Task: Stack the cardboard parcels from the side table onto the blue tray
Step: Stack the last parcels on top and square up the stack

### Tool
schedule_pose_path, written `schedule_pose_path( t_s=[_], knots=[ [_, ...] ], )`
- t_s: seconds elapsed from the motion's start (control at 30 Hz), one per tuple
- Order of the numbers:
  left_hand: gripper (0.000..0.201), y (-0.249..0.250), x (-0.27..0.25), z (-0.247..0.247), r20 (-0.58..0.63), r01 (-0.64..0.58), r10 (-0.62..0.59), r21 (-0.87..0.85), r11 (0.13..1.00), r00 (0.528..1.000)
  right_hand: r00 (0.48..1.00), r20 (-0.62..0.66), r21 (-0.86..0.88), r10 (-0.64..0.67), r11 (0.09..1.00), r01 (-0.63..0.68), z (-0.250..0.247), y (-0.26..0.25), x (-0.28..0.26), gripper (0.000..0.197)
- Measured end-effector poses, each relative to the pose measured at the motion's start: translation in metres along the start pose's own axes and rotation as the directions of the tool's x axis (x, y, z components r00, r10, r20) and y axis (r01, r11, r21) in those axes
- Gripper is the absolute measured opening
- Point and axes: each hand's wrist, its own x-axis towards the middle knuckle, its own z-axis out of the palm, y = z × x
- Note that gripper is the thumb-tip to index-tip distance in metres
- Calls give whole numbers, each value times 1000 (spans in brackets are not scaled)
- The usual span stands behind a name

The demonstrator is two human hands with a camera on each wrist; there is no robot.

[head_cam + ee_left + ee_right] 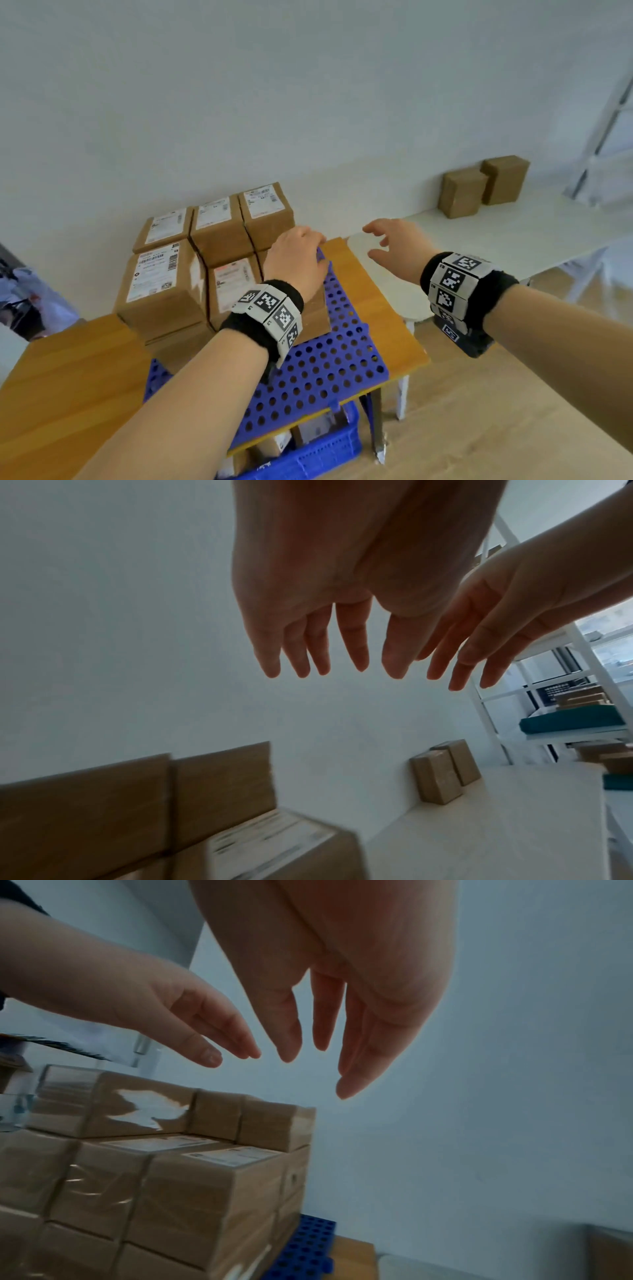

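The white wall (239, 102) fills the background behind all work surfaces. A wooden tabletop (68, 370) stands in the foreground, and a white side tabletop (513, 240) adjoins it to the right. A white shelving frame (496, 669) stands beyond the side tabletop, with further cartons on its levels. The blue tray (325, 370), a flat perforated panel, lies on the wooden tabletop. A blue crate (308, 455) sits beneath the wooden tabletop; its contents are only partly visible.

The stacked parcels (164, 274) occupy the rear and left portion of the blue tray, set tight against one another in more than one layer. White shipping labels face upward on the top layer. The front right area of the tray is bare perforated surface.

Two remaining parcels (462, 193) stand on the side tabletop against the wall, touching each other, well apart from both hands.

The left hand (294, 260) is above the right edge of the stack, near the tray's far corner. Its grip is slack, fingers extended and slightly spread, holding nothing. Whether it touches the carton below cannot be told.

The right hand (397, 246) is in the air over the near end of the side tabletop. Its grip is likewise unclosed, fingers straight and parted, thumb apart, holding nothing.

Each wrist carries a black band (479, 291) with printed marker tiles.
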Motion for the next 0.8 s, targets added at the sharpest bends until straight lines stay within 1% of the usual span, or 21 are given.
schedule_pose_path(
  t_s=[0.2, 0.4, 0.47, 0.6, 0.8],
  knots=[
    [36, 108, 46, 34, 39, -56, 60, -89, 995, 997, 995, -78, -38, 64, 997, -67, -70, 98, -19, 37],
    [38, 193, 93, 59, 61, -134, 141, -108, 985, 988, 984, -107, -50, 144, 987, -150, -119, 174, -25, 36],
    [39, 205, 103, 63, 67, -146, 154, -112, 983, 986, 980, -117, -37, 161, 985, -167, -125, 187, -22, 36],
    [39, 237, 146, 83, 91, -180, 192, -125, 976, 977, 967, -145, 0, 210, 977, -212, -140, 229, -1, 36],
    [37, 256, 228, 122, 95, -210, 228, -168, 963, 969, 954, -173, -22, 244, 968, -251, -151, 282, 64, 35]
  ],
)
